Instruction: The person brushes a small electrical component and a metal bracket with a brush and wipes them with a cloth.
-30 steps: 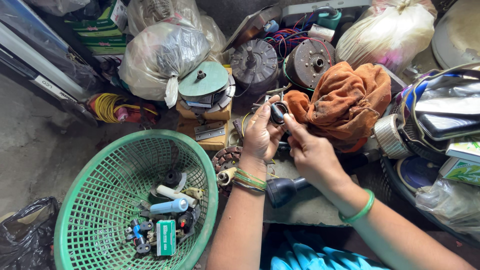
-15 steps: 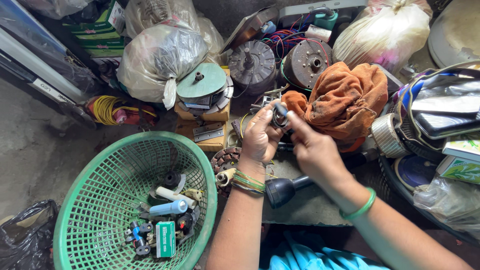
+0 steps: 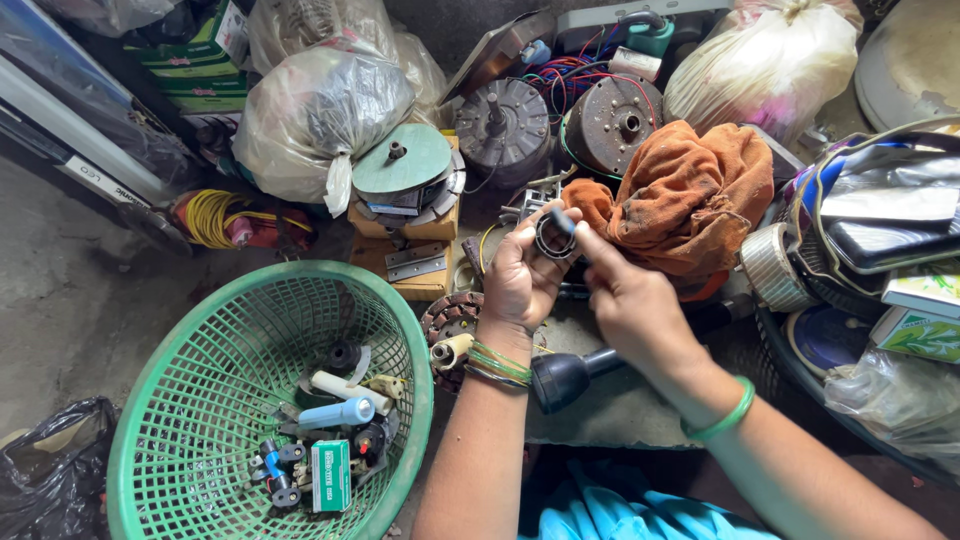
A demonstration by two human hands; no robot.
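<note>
My left hand [image 3: 518, 275] holds a small dark metal ring [image 3: 553, 238] up in its fingertips, over a cluttered work spot. My right hand [image 3: 628, 300] meets it from the right, with thumb and finger pinching the ring's right side. Both wrists wear green bangles. A black torch-like tool [image 3: 572, 374] lies just under my forearms. Right behind the hands sits a crumpled orange cloth [image 3: 690, 195].
A green plastic basket [image 3: 200, 370] at lower left holds several small parts. Behind lie two round motor parts [image 3: 505, 125], a green disc on boxes [image 3: 402, 160], tied plastic bags [image 3: 315, 105], yellow wire [image 3: 208, 215] and a wound stator [image 3: 450, 318]. Bags and boxes crowd the right.
The hands with the ring have stayed almost in place; the fingers have shifted on the ring, turning it so its open face shows more.
</note>
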